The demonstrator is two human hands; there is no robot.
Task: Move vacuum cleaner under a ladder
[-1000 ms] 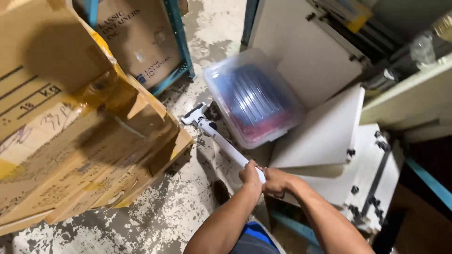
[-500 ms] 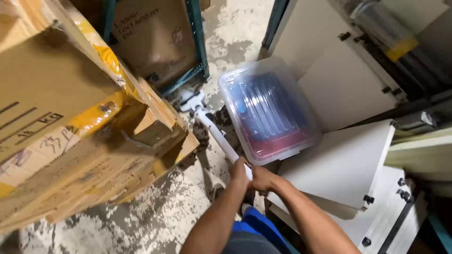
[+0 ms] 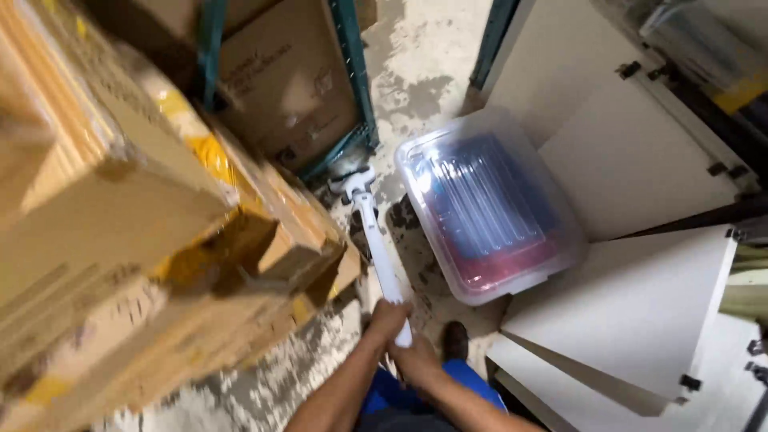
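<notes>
We look down at both hands wrapped around the near end of a long white handle (image 3: 380, 252). Our left hand (image 3: 387, 318) grips it a little higher up, fingers curled tight around the shaft; our right hand (image 3: 418, 360) sits just below it, touching the left, fingers also closed around the handle. The handle runs from our hands toward 12 o'clock, and its grey-and-white head (image 3: 353, 182) rests on the stained concrete floor (image 3: 416, 56), just in front of a green metal rack leg (image 3: 352, 72).

At 9 o'clock of the handle, crushed cardboard boxes (image 3: 160, 240) with yellow tape lean close to it. At 2 o'clock lies a clear plastic bin (image 3: 488, 204) with blue and red contents under its lid. White panels (image 3: 640, 312) with hinges lie at 3 o'clock. A dark shoe (image 3: 456, 340) shows beside our right hand.
</notes>
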